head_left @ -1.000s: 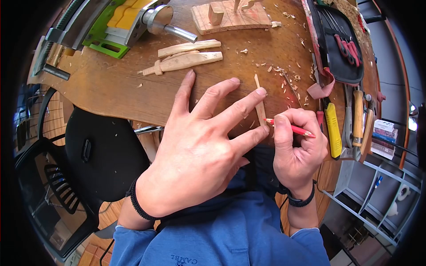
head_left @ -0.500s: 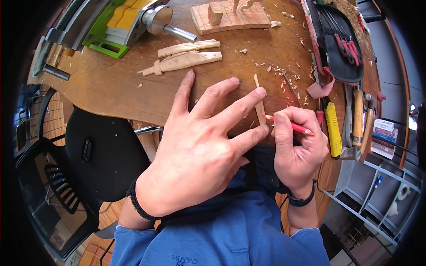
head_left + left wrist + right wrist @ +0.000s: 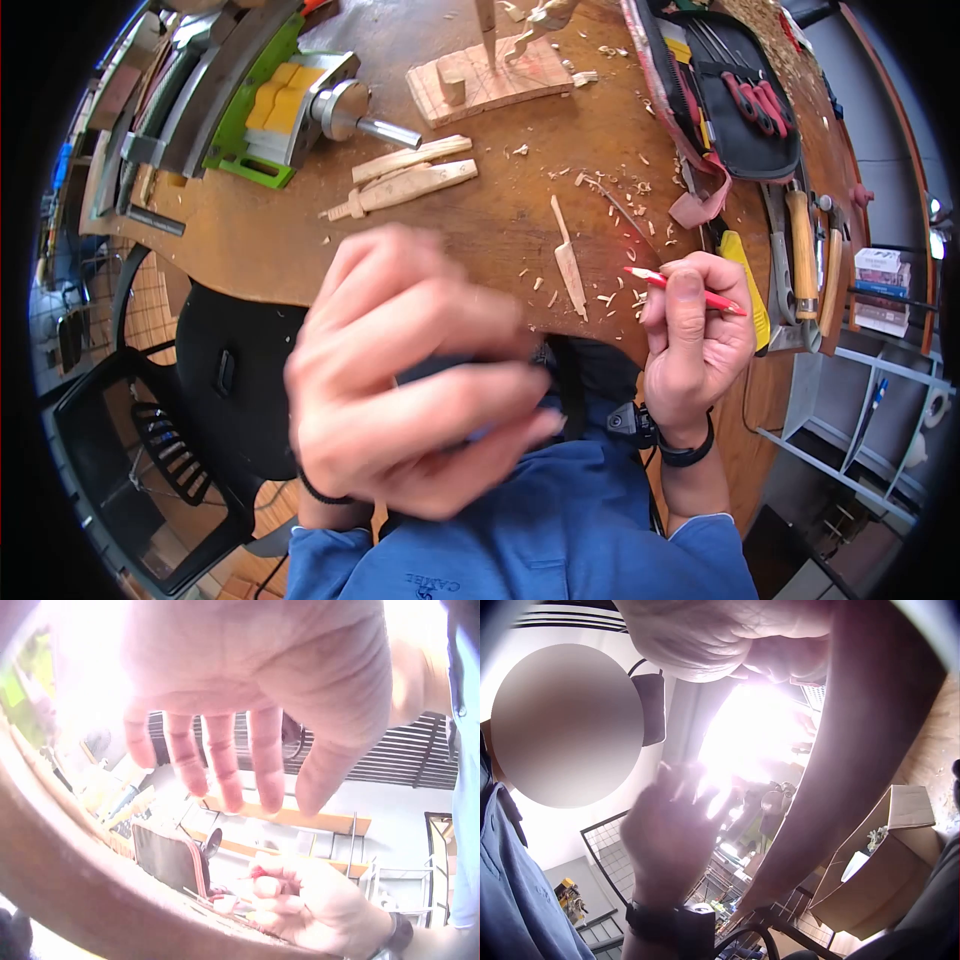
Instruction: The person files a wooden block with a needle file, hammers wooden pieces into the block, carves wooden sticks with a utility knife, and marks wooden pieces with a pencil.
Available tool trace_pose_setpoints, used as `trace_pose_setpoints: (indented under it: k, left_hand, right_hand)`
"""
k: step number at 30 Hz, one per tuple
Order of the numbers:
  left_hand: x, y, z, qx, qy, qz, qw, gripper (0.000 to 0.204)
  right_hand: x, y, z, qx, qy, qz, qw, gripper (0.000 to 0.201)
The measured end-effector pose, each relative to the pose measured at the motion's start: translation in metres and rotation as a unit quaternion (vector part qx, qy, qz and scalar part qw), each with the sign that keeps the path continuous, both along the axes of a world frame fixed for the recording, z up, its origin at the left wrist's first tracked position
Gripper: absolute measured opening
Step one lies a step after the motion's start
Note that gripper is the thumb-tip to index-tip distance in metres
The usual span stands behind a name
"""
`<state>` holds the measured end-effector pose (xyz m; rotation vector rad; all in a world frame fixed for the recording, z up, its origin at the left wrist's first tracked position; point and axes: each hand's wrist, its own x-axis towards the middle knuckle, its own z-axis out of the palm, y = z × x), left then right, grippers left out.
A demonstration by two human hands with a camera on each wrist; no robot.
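My left hand (image 3: 410, 385), blurred in the head view, is raised off the table with fingers bent; in the left wrist view the hand (image 3: 255, 690) has loose fingers and holds nothing. Near the table's front edge my right hand (image 3: 700, 350) pinches a red pencil (image 3: 715, 299) between thumb and fingers, its tip pointing left. Between the hands lies a small carved wood strip (image 3: 568, 268), narrow at its far end and wider at its near end. Neither hand touches it. In the right wrist view the right hand (image 3: 697, 637) hides the pencil.
Two carved wood pieces (image 3: 415, 185) lie left of centre, behind them a wooden base (image 3: 500, 95) with upright parts. A green and yellow vise (image 3: 285, 100) stands back left. At right are a tool case (image 3: 745, 110), a yellow cutter (image 3: 745, 280) and wooden-handled tools (image 3: 803, 255).
My left hand has lifted from the wood strip and drawn back, uncovering it. My right hand has moved the pencil away to the right. The head view has shifted.
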<state>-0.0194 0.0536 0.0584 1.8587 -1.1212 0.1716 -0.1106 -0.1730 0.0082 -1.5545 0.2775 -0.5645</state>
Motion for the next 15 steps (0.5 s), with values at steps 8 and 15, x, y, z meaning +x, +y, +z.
trace_pose_setpoints:
  k: [8,15]
  left_hand:
    - [-0.035,0.022,0.066,-0.085,-0.251,0.052,0.963,0.057]
    - [-0.037,0.018,0.09,0.076,-0.22,0.017,0.972,0.066]
  right_hand:
    - [0.001,-0.002,-0.002,-0.041,0.021,0.049,0.998,0.01]
    - [0.002,-0.003,-0.004,-0.067,0.023,0.06,0.996,0.01]
